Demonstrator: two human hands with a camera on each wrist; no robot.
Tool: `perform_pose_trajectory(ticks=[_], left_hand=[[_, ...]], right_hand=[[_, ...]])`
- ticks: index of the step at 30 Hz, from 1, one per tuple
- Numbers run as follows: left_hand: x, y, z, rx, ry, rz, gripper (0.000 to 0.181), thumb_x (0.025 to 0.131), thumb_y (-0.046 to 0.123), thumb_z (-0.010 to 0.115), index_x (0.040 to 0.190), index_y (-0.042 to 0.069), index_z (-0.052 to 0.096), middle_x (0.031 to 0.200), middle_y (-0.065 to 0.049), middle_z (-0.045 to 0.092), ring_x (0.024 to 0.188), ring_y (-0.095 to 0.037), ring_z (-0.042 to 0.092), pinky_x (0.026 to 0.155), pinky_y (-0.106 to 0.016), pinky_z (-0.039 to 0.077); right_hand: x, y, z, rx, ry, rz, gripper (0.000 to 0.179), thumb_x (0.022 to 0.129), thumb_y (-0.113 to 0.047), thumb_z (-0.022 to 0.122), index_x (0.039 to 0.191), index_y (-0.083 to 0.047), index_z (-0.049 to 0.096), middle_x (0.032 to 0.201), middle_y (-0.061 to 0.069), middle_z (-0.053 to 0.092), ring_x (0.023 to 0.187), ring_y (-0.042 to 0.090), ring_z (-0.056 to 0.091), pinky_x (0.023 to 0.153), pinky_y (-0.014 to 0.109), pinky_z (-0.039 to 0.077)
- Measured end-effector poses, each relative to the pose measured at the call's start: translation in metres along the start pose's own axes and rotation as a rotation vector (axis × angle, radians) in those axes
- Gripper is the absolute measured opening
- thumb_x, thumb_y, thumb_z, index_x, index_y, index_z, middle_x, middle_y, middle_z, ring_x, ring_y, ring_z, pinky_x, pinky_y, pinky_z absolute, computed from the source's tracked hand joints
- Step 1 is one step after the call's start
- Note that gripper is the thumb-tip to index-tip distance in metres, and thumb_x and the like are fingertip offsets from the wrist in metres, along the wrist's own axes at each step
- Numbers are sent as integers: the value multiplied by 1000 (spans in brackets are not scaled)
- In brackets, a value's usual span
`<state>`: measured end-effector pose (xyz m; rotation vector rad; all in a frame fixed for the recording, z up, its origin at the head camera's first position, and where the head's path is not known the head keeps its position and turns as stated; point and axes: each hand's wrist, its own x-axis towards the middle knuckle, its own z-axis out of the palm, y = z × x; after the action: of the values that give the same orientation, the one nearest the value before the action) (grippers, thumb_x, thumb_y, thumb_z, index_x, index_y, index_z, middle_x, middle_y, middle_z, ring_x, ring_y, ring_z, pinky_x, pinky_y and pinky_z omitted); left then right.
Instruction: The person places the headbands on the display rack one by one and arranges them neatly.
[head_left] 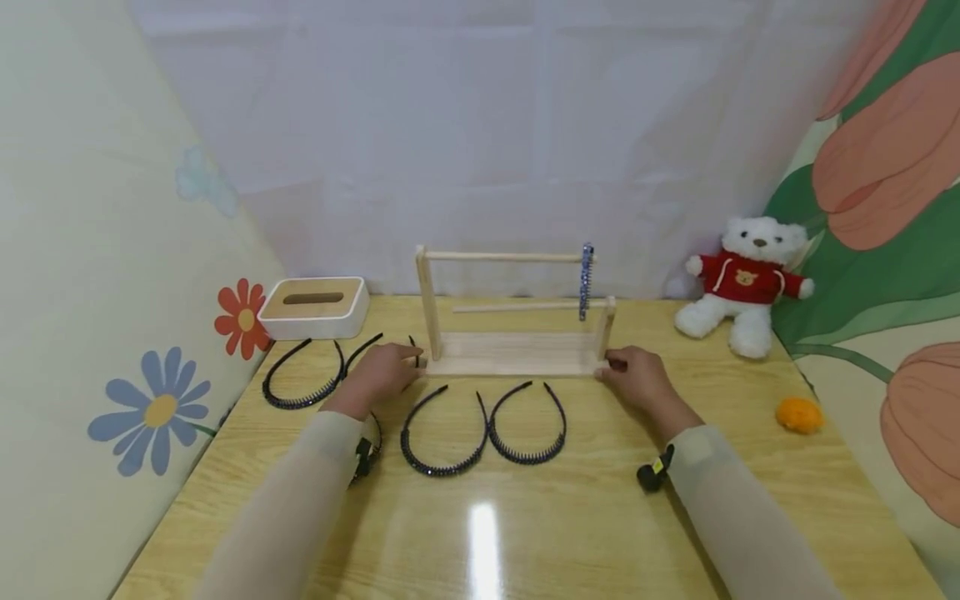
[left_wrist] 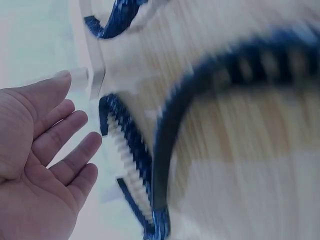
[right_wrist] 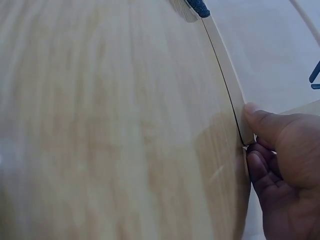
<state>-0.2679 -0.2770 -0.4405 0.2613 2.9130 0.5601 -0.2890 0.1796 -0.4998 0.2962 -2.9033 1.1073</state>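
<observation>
A pale wooden rack [head_left: 517, 354] with two rods stands between my hands. From its upper rod, near the right end, hangs a dark blue toothed headband [head_left: 586, 283]. My right hand [head_left: 639, 379] grips the base's right front corner, thumb on top and fingers curled below in the right wrist view. At the base's left end is my left hand [head_left: 381, 375]; its fingers are loosely bent and hold nothing in the left wrist view [left_wrist: 55, 145]. Two headbands, a left one [head_left: 442, 471] and a right one [head_left: 528, 458], lie before the rack. More lie around my left hand.
A white tissue box with a wooden lid [head_left: 318, 325] stands at the back left, behind another headband [head_left: 300, 402]. At the back right sits a white teddy bear in a red hoodie [head_left: 742, 283]. An orange object [head_left: 799, 415] lies near the right edge.
</observation>
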Motion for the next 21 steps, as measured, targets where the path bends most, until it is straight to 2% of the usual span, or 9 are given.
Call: perform_pose_trajectory(ticks=[3, 7, 15, 21], left_hand=[[-13, -9, -7, -26, 2, -18, 53, 112, 27, 64, 158, 3, 55, 157, -31, 56, 147, -52, 51, 120, -66, 45], [-32, -28, -14, -22, 29, -7, 52, 110, 24, 67, 155, 1, 57, 153, -31, 60, 145, -54, 53, 119, -69, 45], [-73, -61, -27, 44, 146, -6, 47, 106, 21, 74, 146, -2, 65, 147, -32, 64, 139, -55, 57, 114, -70, 47], [-93, -80, -27, 27, 207, -1, 42, 105, 16, 74, 140, -4, 68, 143, -34, 66, 136, -57, 58, 113, -71, 48]], right_hand=[[0, 1, 0, 0, 0, -2, 44, 102, -23, 79, 136, 5, 72, 128, 29, 73, 119, 45, 70, 106, 58, 57], [0, 2, 1, 4, -8, 2, 46, 102, -24, 79, 137, 5, 71, 129, 29, 73, 119, 45, 70, 106, 58, 57], [-1, 2, 0, 9, -5, 5, 46, 102, -24, 79, 136, 5, 72, 128, 28, 74, 118, 44, 71, 106, 58, 58], [-1, 1, 0, 0, 1, 0, 44, 102, -24, 79, 136, 4, 72, 128, 28, 73, 118, 44, 70, 106, 58, 57]])
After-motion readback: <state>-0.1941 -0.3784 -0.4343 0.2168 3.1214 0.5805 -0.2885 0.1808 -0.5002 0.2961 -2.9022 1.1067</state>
